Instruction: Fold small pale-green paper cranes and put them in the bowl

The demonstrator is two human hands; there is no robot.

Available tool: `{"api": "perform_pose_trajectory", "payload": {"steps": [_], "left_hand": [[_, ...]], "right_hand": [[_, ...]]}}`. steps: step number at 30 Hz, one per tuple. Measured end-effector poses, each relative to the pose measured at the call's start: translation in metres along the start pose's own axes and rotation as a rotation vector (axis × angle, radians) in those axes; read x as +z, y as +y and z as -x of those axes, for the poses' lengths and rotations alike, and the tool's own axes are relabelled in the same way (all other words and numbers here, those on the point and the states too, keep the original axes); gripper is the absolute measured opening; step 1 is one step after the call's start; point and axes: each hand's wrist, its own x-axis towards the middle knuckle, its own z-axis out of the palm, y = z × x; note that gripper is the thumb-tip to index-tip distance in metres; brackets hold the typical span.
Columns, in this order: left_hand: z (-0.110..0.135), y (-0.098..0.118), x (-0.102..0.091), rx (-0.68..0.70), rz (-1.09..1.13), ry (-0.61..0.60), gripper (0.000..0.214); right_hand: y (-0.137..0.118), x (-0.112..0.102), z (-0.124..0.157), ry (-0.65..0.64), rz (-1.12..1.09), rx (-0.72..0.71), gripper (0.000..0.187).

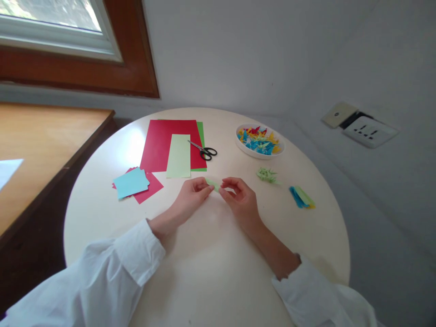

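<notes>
My left hand (192, 193) and my right hand (238, 197) meet over the middle of a round white table (204, 272). Between their fingertips is a small folded piece of light green paper (214, 184). Both hands pinch it, fingers curled, one at each end. Just right of my right hand lie a few small folded light green paper pieces (267, 175) on the tabletop.
Red and green sheets (160, 143) with a light green strip (179, 156) lie at the back left, black-handled scissors (204, 151) beside them. Small blue and red squares (132, 184) lie left. A white dish of folded coloured papers (259, 141) and a blue-green stack (301, 197) sit right.
</notes>
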Motion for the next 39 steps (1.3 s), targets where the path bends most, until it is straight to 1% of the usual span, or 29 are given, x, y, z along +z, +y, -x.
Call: {"api": "perform_pose_trajectory", "payload": {"steps": [4,7,10,11,17,20,24,26,29,31,35,39], "left_hand": [[0.001,-0.001,-0.001,0.086,-0.195,-0.082,0.019],[0.002,0.000,0.000,0.120,-0.214,-0.105,0.004],[0.003,0.001,0.000,0.145,-0.176,-0.084,0.027],[0.004,0.001,0.000,0.149,-0.163,-0.080,0.032],[0.004,-0.001,-0.001,0.192,-0.167,-0.087,0.038],[0.006,-0.001,-0.001,0.235,-0.232,-0.147,0.039],[0.009,0.000,0.000,0.277,-0.335,-0.262,0.042],[0.011,0.000,0.000,0.294,-0.363,-0.289,0.043],[0.012,0.000,0.000,0.291,-0.365,-0.286,0.040],[0.011,0.002,0.000,0.273,-0.367,-0.259,0.036],[0.008,0.006,0.001,0.207,-0.465,-0.200,0.018],[0.007,0.006,0.002,0.195,-0.508,-0.208,0.025]], "right_hand": [[-0.004,-0.003,0.002,-0.037,0.171,-0.076,0.017],[-0.006,-0.003,0.003,-0.078,0.247,-0.077,0.012],[-0.005,-0.002,0.004,-0.068,0.231,-0.029,0.014],[-0.005,-0.002,0.004,-0.062,0.204,-0.007,0.015],[-0.004,0.000,-0.001,-0.046,-0.007,0.154,0.023],[-0.005,-0.001,-0.003,-0.075,-0.008,0.216,0.024],[-0.007,-0.002,-0.003,-0.131,0.057,0.215,0.020],[-0.008,-0.002,-0.002,-0.150,0.062,0.219,0.018],[-0.009,-0.002,-0.001,-0.141,0.051,0.228,0.019],[-0.009,-0.002,-0.001,-0.112,0.047,0.216,0.020],[-0.008,-0.002,0.000,-0.037,0.048,0.185,0.021],[-0.006,-0.001,0.000,-0.002,0.050,0.171,0.022]]}}
